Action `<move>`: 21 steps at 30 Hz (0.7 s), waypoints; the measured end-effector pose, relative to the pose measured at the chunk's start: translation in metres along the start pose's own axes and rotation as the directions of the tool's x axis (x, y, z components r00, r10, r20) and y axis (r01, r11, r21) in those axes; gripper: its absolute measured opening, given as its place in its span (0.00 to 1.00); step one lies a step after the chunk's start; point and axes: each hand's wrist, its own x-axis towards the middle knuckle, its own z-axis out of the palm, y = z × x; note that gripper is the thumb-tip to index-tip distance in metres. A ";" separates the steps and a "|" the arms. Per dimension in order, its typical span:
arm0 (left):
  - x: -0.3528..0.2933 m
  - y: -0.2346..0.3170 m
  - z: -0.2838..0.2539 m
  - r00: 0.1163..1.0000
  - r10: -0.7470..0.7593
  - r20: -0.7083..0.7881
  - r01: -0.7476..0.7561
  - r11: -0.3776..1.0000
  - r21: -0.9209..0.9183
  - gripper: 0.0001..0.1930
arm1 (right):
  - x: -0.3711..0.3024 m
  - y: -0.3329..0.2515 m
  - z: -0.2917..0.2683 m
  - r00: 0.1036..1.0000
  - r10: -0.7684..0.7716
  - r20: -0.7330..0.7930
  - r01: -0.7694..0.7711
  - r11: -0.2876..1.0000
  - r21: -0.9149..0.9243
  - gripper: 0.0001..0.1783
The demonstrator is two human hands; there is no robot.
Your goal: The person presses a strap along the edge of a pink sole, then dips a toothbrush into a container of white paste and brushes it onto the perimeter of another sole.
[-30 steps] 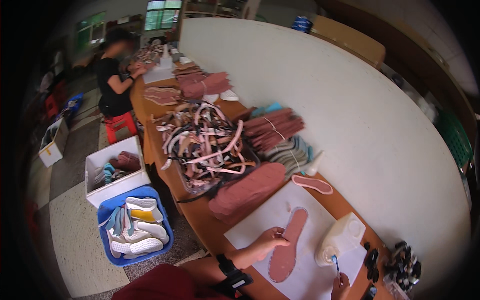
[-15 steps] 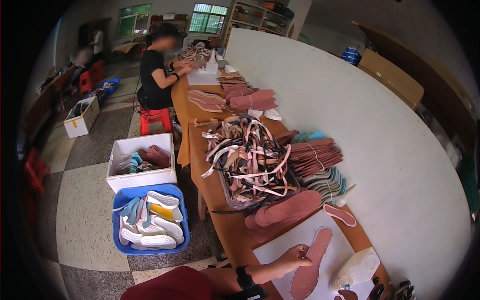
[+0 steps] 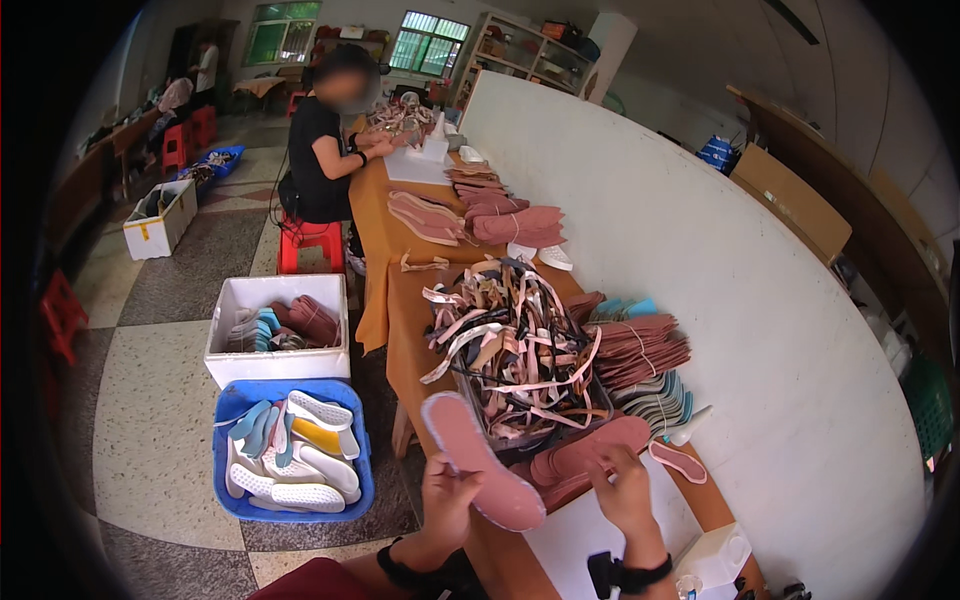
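- My left hand (image 3: 450, 500) is closed, thumb on top, around the side of a reddish insole (image 3: 475, 445) with a pale rim.
- That insole is held tilted over the left edge of the table (image 3: 400, 290), at the table's near end, and hides the near left corner of the clear tub beyond it.
- My right hand (image 3: 625, 490) is partly curled, thumb and forefinger close together, at the pile of reddish insoles (image 3: 575, 460); I cannot tell whether it grips one.
- The pile lies between the tub and the white sheet (image 3: 570, 550); my right hand and wrist cover part of that sheet.
- At the sheet's right side, toward the near right corner of the table, lies a white bottle (image 3: 715, 555).
- Along the right edge, next to the white partition (image 3: 700, 250), are a single pink-rimmed insole (image 3: 678, 462), a small nozzle bottle (image 3: 690, 427), a grey-blue bundle (image 3: 655, 400) and a tied reddish bundle (image 3: 640, 345).
- Mixed strips (image 3: 520, 350) heap above the tub's rim and block part of the table's middle.
- On the floor, off the left edge, stand a blue basin (image 3: 365, 450) of white soles and a white foam box (image 3: 280, 365).
- A co-worker (image 3: 325, 150) sits farther along the left edge.
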 end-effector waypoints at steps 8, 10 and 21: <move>0.017 0.030 -0.018 0.988 0.078 -0.133 -0.083 0.996 -0.027 0.18 | 0.081 0.008 0.073 0.954 -0.299 0.000 0.274 0.875 -0.400 0.09; 0.016 0.031 -0.022 0.989 0.072 -0.132 -0.074 0.997 -0.011 0.18 | 0.086 0.015 0.079 0.958 -0.283 0.047 0.275 0.856 -0.437 0.08; 0.018 0.022 -0.017 0.998 -0.050 -0.025 0.050 0.999 0.002 0.16 | 0.094 0.005 -0.022 0.931 -0.006 -0.365 0.064 0.987 0.147 0.18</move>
